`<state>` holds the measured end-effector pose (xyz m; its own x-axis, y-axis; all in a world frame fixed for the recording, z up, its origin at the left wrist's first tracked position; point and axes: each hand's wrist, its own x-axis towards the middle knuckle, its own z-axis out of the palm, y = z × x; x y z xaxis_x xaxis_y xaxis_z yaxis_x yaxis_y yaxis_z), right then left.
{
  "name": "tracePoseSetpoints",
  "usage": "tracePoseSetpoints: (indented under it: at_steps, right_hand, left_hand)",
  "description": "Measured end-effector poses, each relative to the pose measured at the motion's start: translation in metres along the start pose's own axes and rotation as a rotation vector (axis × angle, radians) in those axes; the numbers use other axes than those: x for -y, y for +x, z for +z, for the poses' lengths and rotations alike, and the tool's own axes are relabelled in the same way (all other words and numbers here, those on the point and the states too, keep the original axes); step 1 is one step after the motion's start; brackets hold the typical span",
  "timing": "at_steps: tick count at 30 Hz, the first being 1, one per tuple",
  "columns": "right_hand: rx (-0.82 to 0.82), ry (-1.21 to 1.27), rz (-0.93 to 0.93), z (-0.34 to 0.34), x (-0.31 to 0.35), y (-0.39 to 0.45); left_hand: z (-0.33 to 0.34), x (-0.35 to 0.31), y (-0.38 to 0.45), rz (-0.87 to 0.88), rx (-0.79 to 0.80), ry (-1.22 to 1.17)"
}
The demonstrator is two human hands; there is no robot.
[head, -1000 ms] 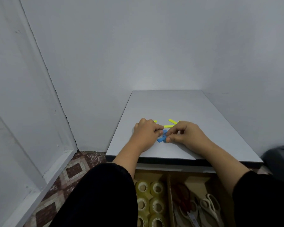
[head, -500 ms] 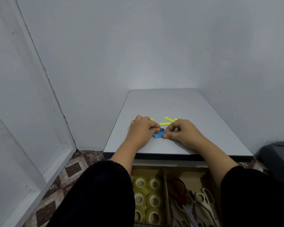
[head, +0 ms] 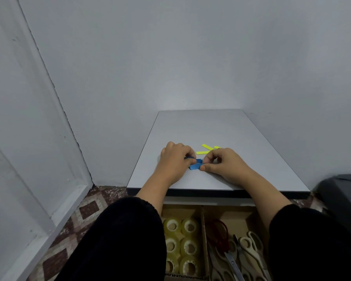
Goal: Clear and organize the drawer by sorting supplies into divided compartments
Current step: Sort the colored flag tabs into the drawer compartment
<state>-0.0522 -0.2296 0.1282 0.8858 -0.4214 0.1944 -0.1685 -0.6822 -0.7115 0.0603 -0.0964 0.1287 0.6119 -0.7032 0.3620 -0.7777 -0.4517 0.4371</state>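
On the grey table top [head: 211, 128] my left hand [head: 173, 159] and my right hand [head: 223, 162] meet over a small bundle of blue paper strips [head: 195, 165], and both pinch it with curled fingers. Just behind the hands lie yellow strips [head: 204, 152] on the table. Below the table edge the open drawer [head: 203, 220] shows cardboard dividers. Its left compartment holds several clear tape rolls [head: 181, 243]. The compartment to the right holds several scissors [head: 231, 248], one pair with red handles. My black sleeves hide the drawer's outer parts.
Grey walls stand close behind and to both sides of the table. A patterned tile floor [head: 73, 226] lies at the lower left. A dark grey object [head: 344, 199] sits at the right edge beside the table.
The blue strips have been gathered tighter between both hands, which shifted slightly toward me and to the left. The yellow strips lie where they were.
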Motion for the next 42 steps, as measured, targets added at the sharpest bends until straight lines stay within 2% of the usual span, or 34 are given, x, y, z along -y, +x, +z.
tracePoseSetpoints:
  at_steps: [4,9,14,18,21,24,27,30,35,42]
  right_hand:
    - [-0.029,0.139,0.047,-0.002,0.000,-0.003]
    - [-0.055,0.119,0.114,-0.003,0.005,-0.009]
    - [-0.145,0.166,0.147,-0.004,0.011,-0.041]
    - [-0.240,0.329,0.110,-0.004,0.022,-0.092]
    - [-0.309,0.401,0.156,-0.003,0.023,-0.141]
    - [-0.312,0.309,0.305,-0.002,0.015,-0.191]
    - [-0.233,0.136,0.497,0.001,0.003,-0.237]
    - [-0.162,-0.052,0.596,0.009,-0.007,-0.264]
    - [-0.025,-0.449,0.649,0.031,-0.015,-0.276]
    - [0.179,-0.554,0.743,0.049,-0.026,-0.268]
  left_hand:
    - [-0.004,0.000,-0.005,-0.049,-0.137,-0.244]
    - [-0.011,0.000,-0.012,-0.153,-0.259,-0.495]
    - [-0.015,-0.021,-0.040,-0.201,-0.267,-0.655]
    - [-0.011,-0.042,-0.091,-0.087,-0.227,-0.672]
    - [-0.011,-0.045,-0.130,-0.025,-0.175,-0.637]
    - [-0.010,-0.044,-0.164,-0.027,-0.139,-0.643]
    - [0.000,-0.047,-0.193,-0.095,-0.108,-0.683]
    - [0.017,-0.048,-0.217,-0.169,-0.039,-0.788]
    - [0.030,-0.049,-0.222,-0.249,-0.003,-0.864]
    - [0.027,-0.052,-0.225,-0.209,0.019,-0.862]
